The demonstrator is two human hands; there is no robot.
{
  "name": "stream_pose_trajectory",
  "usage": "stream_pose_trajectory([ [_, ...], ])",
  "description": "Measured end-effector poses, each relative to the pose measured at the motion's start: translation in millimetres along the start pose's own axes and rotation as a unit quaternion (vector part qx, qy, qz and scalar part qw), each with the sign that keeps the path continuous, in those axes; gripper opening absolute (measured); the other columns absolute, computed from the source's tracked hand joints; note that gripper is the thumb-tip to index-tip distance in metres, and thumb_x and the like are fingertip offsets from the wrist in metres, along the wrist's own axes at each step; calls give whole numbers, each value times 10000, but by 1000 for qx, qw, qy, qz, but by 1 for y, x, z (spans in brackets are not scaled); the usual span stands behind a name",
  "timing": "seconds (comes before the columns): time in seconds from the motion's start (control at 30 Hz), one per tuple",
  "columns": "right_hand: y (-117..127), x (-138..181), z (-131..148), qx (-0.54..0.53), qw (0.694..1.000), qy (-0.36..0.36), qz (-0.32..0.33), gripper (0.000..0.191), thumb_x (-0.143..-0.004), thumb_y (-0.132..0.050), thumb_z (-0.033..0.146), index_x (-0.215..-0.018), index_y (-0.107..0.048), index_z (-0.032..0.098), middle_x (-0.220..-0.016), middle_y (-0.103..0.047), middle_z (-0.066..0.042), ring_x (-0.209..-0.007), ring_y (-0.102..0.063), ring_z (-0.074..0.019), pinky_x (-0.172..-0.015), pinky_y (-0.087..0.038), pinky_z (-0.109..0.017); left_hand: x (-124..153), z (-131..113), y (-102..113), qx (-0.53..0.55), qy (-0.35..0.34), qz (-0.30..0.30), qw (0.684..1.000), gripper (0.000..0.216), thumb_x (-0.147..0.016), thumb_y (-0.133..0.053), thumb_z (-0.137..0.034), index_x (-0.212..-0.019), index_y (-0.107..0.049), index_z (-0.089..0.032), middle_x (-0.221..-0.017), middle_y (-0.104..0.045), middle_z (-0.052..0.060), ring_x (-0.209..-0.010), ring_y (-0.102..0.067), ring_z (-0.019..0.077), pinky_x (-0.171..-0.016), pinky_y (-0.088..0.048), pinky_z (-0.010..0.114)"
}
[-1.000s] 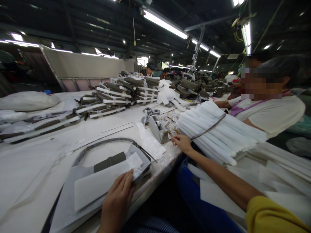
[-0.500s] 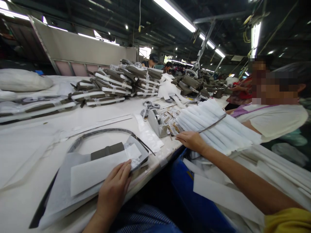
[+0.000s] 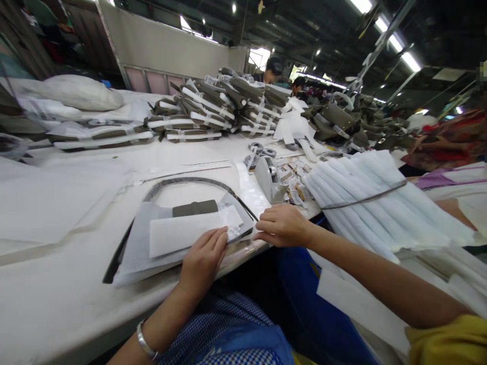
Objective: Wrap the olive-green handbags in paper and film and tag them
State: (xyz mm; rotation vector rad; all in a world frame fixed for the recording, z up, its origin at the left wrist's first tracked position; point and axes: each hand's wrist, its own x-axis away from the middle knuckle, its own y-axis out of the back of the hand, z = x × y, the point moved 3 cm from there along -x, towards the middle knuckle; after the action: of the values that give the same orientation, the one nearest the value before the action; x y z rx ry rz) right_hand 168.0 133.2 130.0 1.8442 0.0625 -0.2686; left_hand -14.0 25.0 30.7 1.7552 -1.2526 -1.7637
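Note:
A flat grey-brown bag (image 3: 195, 208) with an arched dark handle (image 3: 182, 181) lies on the table, partly covered by grey-white wrapping sheet (image 3: 139, 238). Across it rests a white strip (image 3: 182, 235), with a small crumpled white piece at its right end. My left hand (image 3: 205, 256) is closed on the strip's right end, fingertips together. Just right of the bag, near the handle's dark end, my right hand (image 3: 283, 225) has its fingers pinched; what they hold, if anything, cannot be made out. A grey tape dispenser (image 3: 264, 180) stands beyond my right hand.
Rolls of tape (image 3: 256, 149) lie behind the dispenser, beside scattered paper scraps (image 3: 294, 177). Wrapped bags (image 3: 213, 109) are piled at the back. To the right are a tied bundle of white foam (image 3: 357, 197), a blue bin (image 3: 300, 289) and other people.
My right hand has moved left, from beside the dispenser and foam bundle to the bag's right end. My left hand stays on the white strip. The view has turned right and downward.

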Motion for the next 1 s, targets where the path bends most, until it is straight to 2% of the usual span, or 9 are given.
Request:
stream_pose_trajectory([
  [0.17,-6,-35,4,-8,998,57,35,346,-945,-592,473,-755,-614,185,-713,-627,-12,-642,-535,-156,-593,-261,-314,0,-1,1,4,6,-3,1000,230,-935,-539,-138,-1158,-596,-129,-1220,-665,88,-1139,-583,225,-1020,-496,359],
  [0.33,-13,-50,9,-15,994,78,80,295,-907,-643,446,-780,-621,181,-720,-636,-14,-642,-544,-161,-568,-232,-312,1,1,-2,21,18,12,1000,248,-937,-538,-142,-1179,-597,-138,-1242,-652,92,-1171,-570,221,-1051,-478,360],
  [0.57,-18,-57,14,-8,991,77,110,266,-893,-664,423,-809,-625,174,-744,-648,-30,-682,-567,-177,-581,-255,-313,1,1,-4,23,19,10,1000,268,-941,-536,-143,-1205,-585,-137,-1247,-647,87,-1168,-568,222,-1054,-476,359],
  [0.87,-11,-52,20,6,993,70,97,262,-877,-688,413,-785,-619,179,-733,-639,-22,-686,-570,-182,-596,-287,-323,-3,-3,5,64,39,16,997,318,-881,-534,-112,-1195,-580,-139,-1244,-641,90,-1174,-559,224,-1078,-457,355],
  [1.0,-10,-52,20,4,992,70,103,252,-882,-684,402,-790,-620,177,-743,-644,-27,-691,-574,-183,-600,-292,-319,-6,-7,13,90,48,21,995,316,-856,-599,-224,-1160,-590,-135,-1199,-653,111,-1170,-561,248,-1066,-471,381],
])
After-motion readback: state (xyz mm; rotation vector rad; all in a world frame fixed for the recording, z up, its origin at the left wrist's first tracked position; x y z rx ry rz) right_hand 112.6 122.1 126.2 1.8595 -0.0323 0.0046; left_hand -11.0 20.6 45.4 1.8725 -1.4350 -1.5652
